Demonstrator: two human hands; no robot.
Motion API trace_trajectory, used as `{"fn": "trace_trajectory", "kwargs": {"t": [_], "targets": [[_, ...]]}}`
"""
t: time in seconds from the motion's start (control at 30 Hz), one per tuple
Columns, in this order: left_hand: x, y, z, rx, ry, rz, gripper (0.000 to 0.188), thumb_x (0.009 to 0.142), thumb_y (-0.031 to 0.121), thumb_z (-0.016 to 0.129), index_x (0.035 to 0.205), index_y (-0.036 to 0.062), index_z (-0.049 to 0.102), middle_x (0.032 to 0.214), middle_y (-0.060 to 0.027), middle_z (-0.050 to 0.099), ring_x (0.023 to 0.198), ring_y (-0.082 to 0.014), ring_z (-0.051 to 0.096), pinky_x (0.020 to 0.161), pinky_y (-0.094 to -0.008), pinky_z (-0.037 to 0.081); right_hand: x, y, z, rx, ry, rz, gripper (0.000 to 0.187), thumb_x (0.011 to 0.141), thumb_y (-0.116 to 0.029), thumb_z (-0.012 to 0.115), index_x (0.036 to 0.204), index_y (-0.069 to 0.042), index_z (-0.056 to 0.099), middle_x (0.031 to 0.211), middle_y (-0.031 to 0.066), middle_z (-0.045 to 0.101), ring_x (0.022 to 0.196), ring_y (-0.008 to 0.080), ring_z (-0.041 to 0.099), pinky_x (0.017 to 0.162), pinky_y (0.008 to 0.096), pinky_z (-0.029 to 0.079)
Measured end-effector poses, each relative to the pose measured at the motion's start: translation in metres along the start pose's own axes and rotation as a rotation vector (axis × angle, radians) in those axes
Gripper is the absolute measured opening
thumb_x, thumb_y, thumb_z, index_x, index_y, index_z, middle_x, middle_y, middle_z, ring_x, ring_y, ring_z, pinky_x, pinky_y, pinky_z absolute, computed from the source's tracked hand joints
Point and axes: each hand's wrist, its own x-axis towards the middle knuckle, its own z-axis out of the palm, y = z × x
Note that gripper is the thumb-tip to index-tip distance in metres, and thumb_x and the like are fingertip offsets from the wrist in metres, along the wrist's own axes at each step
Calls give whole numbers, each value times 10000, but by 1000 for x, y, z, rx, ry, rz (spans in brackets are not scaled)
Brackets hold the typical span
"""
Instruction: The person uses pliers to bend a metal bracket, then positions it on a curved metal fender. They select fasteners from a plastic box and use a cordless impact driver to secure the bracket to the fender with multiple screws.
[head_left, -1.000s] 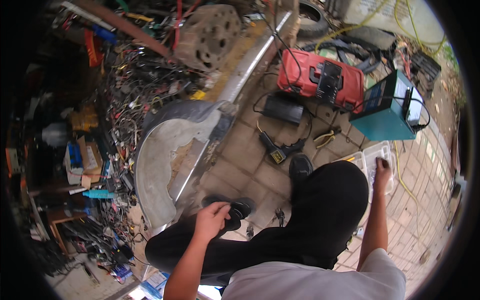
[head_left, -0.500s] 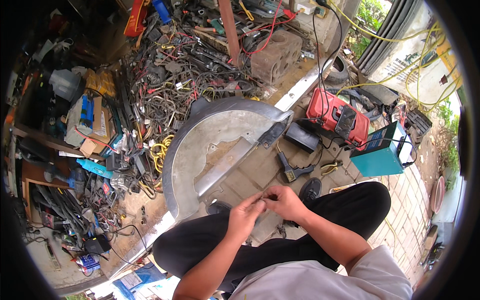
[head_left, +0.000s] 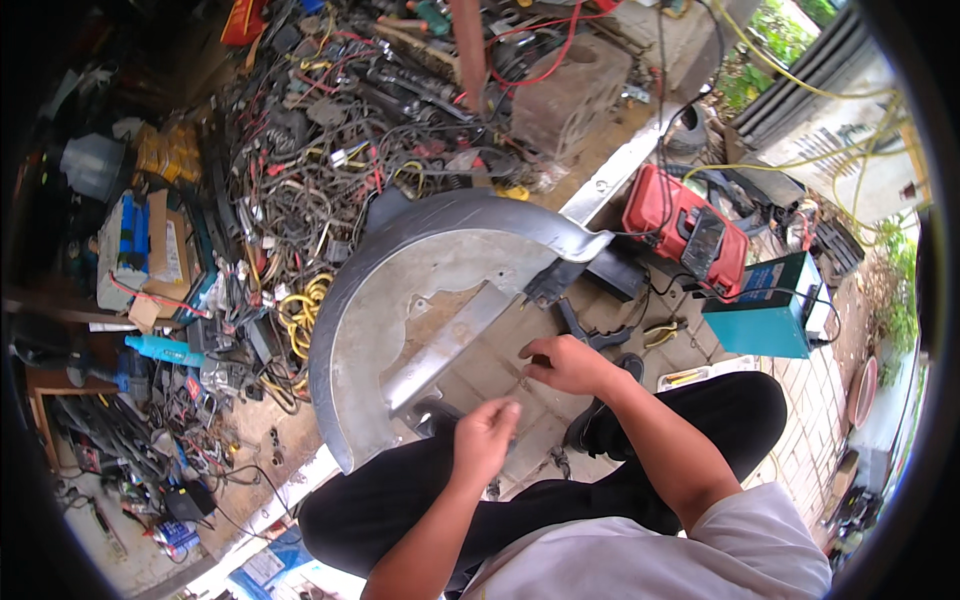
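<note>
I sit on the ground in black trousers (head_left: 560,500). My left hand (head_left: 485,440) hovers, fingers loosely curled, above a dark tool (head_left: 430,415) at the near edge of a big curved grey metal guard (head_left: 400,300). My right hand (head_left: 565,365) is a little farther out and to the right, fingertips pinched together over the paving. It is close to a dark pliers-like tool (head_left: 585,330). Anything small held in either hand is too tiny to make out. The two hands are a short way apart.
A heap of tangled wires and tools (head_left: 330,180) fills the ground to the left and beyond the guard. A concrete block (head_left: 570,90) stands behind it. On the right are a red case (head_left: 685,235), a teal box machine (head_left: 770,305) and a white tray (head_left: 700,375).
A second ago my right hand was reaching to the white tray and my left was on the dark tool. The hands then met in front of me. They have now drawn slightly apart.
</note>
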Motion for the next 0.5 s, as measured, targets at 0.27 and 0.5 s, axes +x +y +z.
{"fn": "trace_trajectory", "kwargs": {"t": [0.27, 0.5], "targets": [[-52, 11, 22, 778, -432, 347, 181, 935, 224, 586, 960, 83, 697, 943, -138, 674, 914, -349, 660, 786, -451, 536, 41, -40, 25, 39, 97, -157, 711, 833, -111, 603, 1508, -154, 385, 762, 181, 663, 689, 405, 635, 640, 491, 505], [-38, -1, 1, 1043, -466, 437, 187, 926, 226, 599, 964, 87, 719, 920, -116, 675, 913, -324, 659, 819, -431, 533, 33, -22, 32, -104, 134, -418, 634, 826, -133, 645, 1445, -138, 506, 747, 158, 656, 644, 367, 638, 594, 434, 518]]}}
